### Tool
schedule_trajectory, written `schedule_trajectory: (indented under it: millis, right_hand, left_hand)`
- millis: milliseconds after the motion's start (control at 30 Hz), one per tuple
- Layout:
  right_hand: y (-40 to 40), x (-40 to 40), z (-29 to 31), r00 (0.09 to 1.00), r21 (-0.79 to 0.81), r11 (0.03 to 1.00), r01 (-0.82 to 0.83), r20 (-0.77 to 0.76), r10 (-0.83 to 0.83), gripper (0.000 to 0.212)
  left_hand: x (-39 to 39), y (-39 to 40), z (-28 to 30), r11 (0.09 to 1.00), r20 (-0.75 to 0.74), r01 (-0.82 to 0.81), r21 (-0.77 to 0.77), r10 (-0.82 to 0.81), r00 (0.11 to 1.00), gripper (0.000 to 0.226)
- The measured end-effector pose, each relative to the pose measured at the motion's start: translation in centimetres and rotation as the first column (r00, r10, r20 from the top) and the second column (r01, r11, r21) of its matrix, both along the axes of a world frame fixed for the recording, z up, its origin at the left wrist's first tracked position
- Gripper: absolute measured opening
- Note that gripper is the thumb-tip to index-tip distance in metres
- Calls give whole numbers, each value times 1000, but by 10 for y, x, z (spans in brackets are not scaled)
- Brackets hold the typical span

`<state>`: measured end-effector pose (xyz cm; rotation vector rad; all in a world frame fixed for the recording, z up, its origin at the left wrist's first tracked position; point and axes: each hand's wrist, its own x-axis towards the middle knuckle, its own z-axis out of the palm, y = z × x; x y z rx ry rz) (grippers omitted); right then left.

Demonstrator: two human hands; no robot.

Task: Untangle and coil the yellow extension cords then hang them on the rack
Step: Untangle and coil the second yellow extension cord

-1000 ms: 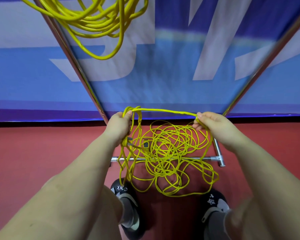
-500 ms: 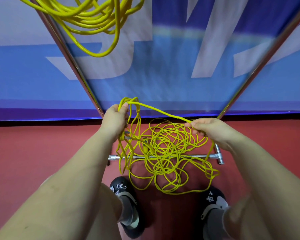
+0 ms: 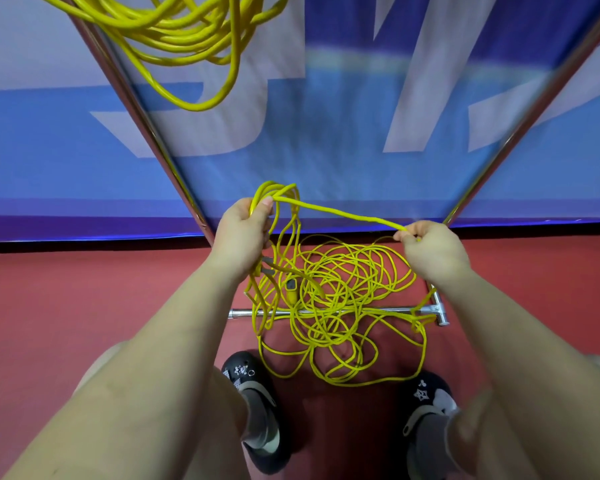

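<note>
A thin, limp yellow cord is held taut between a left hand curled round several gathered loops and a right hand pinching one strand, the light tangle below likely snagging unless fed gently.

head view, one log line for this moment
left hand: holds cord loops | right hand: pinches strand | tangle: on floor | rack: one coil hung
</note>
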<state>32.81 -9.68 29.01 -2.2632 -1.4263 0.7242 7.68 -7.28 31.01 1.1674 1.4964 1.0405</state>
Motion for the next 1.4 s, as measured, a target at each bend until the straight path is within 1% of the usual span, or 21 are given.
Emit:
schedule_trajectory:
  millis: [33,100,200,267,367,433,500,567,600,667,733,767,833,867,967,1067,1167,1233,1267,1333,1400]
  right_hand:
    - [0,0,1,999,7,1000,17,33,-17,20]
    - [0,1,1,1000,42,999,12,24,-13,20]
    - [-4,2,-1,983,11,990,-140,-120,141,19]
    - [-6,-1,-1,954,-33,967,-252,-178,242,21]
    - [-7,-5,4,911,-25,942,-334,-265,316,22]
    - [-7,-6,10,870,13,946,-325,-388,304,10]
    - [-6,-5,15,852,66,956,-286,-440,285,16]
    - [-4,-7,20,828,105,975,-195,-515,221,18]
    - [-4,-10,23,791,103,986,-132,-588,167,14]
    - [-2,-16,29,665,48,999,-8,-745,41,6]
    - [1,-21,32,497,-33,995,90,-865,-74,8]
    - [2,-24,34,407,-69,989,131,-906,-117,7]
    - [4,-30,35,263,-124,973,193,-949,-173,5]
    - [4,-33,35,210,-144,965,218,-959,-190,5]
    - [8,-40,35,91,-187,935,302,-970,-224,9]
    - [13,-38,33,-15,-221,885,409,-972,-236,12]
    - [16,-33,30,-21,-208,864,458,-974,-224,9]
    - [16,-32,28,11,-166,880,445,-981,-191,7]
    - [15,-32,28,45,-141,900,413,-984,-175,12]
    - [12,-34,26,182,-92,954,286,-972,-148,21]
    - [5,-40,23,406,-83,994,78,-908,-107,33]
  left_hand:
    - [1,0,0,1000,6,0,-8,1,1000,25]
    - [2,2,0,999,40,-8,-33,9,999,25]
    - [0,4,-1,996,109,-58,-70,65,992,26]
    - [-2,5,-3,992,136,-92,-83,103,985,27]
    - [-4,8,-5,987,150,-133,-89,145,978,27]
    - [-5,10,-7,986,132,-131,-98,144,981,27]
    - [-4,10,-10,988,116,-101,-115,115,987,28]
    - [-2,7,-11,990,86,-46,-131,58,995,28]
    - [0,6,-12,992,70,-17,-129,26,997,29]
    - [6,3,-13,994,6,33,-104,-33,999,32]
    - [12,0,-16,991,-61,74,-107,-81,995,30]
    - [16,0,-17,988,-48,95,-123,-101,994,27]
    - [23,-2,-20,977,48,140,-158,-134,990,22]
    - [27,-3,-20,972,89,162,-171,-148,985,21]
    - [39,-10,-17,945,167,266,-192,-236,957,21]
    - [47,-16,-17,895,189,390,-216,-353,916,18]
    - [49,-17,-15,862,127,463,-206,-446,886,17]
    - [50,-16,-14,863,99,467,-193,-457,884,17]
    - [49,-16,-14,866,90,461,-194,-452,887,18]
    - [47,-15,-14,880,73,430,-202,-424,903,20]
    - [46,-13,-13,904,102,374,-208,-361,927,21]
